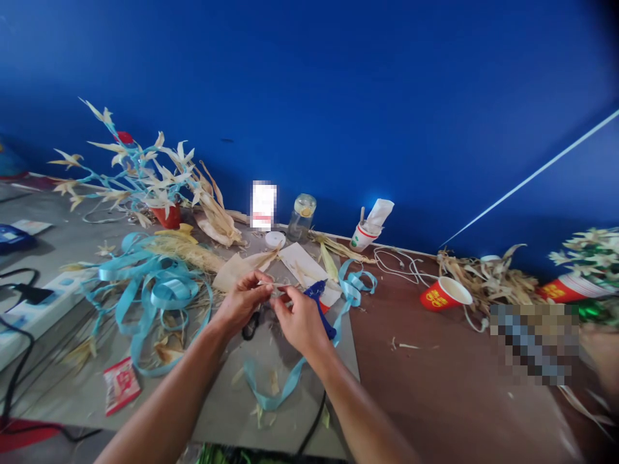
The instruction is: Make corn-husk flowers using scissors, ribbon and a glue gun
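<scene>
My left hand point(244, 301) and my right hand point(300, 322) meet over the middle of the grey table mat. Their fingertips are closed in a pinch on a thin pale strip of dried husk point(276, 285), which stretches between them. Just beyond my right hand lies a blue tool point(316, 291) that looks like a glue gun, partly hidden by the hand. Beneath my left hand shows a black loop point(249, 327), perhaps a scissor handle. Light-blue ribbon point(271, 401) curls below my hands, and a large tangle of it point(169, 290) lies to the left.
Husk flowers on blue branches point(140, 174) stand in a red pot point(167, 216). Along the wall are a glass jar point(300, 222) and a white cup point(362, 237). A red paper cup point(442, 294) leans at right. At left lies a power strip point(46, 309). Another person's hand point(602, 348) is far right.
</scene>
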`<state>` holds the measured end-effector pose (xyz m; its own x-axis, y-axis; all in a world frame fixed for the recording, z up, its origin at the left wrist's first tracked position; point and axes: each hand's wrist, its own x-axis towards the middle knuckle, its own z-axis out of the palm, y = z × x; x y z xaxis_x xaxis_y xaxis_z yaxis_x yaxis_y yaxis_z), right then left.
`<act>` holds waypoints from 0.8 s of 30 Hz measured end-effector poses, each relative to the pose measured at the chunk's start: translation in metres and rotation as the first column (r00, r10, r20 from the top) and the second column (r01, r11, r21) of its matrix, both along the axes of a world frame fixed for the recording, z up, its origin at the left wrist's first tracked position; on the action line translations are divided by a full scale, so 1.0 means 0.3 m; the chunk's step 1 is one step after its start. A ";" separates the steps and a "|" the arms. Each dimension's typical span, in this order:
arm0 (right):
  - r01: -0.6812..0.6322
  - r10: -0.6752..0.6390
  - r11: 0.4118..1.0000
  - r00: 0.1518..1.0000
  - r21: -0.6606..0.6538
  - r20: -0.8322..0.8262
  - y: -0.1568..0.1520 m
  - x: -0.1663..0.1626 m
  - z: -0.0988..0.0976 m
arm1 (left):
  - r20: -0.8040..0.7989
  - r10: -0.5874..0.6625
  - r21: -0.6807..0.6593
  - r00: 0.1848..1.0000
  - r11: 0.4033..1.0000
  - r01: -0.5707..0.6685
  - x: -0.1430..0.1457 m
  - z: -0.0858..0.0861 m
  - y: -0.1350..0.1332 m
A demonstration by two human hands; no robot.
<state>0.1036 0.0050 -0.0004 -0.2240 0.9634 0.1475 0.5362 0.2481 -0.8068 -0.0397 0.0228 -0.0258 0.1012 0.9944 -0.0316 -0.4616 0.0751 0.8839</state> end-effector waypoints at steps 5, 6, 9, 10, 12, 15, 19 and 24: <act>0.016 -0.095 0.987 0.863 -0.161 -0.497 0.037 -0.006 -0.026 | 0.096 -0.047 -0.037 0.994 0.998 0.050 0.022 0.007 -0.002; 0.009 -0.113 0.982 0.825 -0.187 -0.554 0.042 -0.006 -0.030 | 0.102 -0.046 -0.045 0.994 0.998 0.051 0.026 0.009 -0.003; -0.005 -0.164 0.972 0.699 -0.234 -0.696 0.051 -0.005 -0.034 | 0.105 -0.022 -0.064 0.994 0.998 0.029 0.037 0.014 -0.007; -0.016 -0.175 0.969 0.657 -0.245 -0.733 0.053 -0.005 -0.034 | 0.105 -0.015 -0.066 0.994 0.998 0.022 0.039 0.015 -0.008; -0.020 -0.190 0.968 0.591 -0.250 -0.784 0.056 -0.005 -0.034 | 0.093 -0.008 -0.068 0.996 0.998 0.015 0.046 0.016 -0.011; 0.008 -0.193 0.974 0.563 -0.228 -0.803 0.063 0.001 -0.033 | 0.001 -0.021 -0.051 1.000 0.998 0.021 0.049 0.016 -0.011; 0.132 -0.226 0.974 0.565 -0.183 -0.794 0.078 0.024 -0.024 | -0.249 0.131 0.048 0.960 0.991 -0.123 0.016 0.014 0.010; 0.236 -0.254 0.962 0.594 -0.137 -0.763 0.099 0.050 -0.026 | -0.692 0.378 0.209 0.615 0.920 -0.331 -0.036 -0.004 0.038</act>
<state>0.1185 0.0346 -0.0081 0.2074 0.9693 0.1322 -0.2438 0.1821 -0.9526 -0.0505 0.0342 -0.0270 -0.2894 0.9502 0.1159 0.3242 -0.0166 0.9458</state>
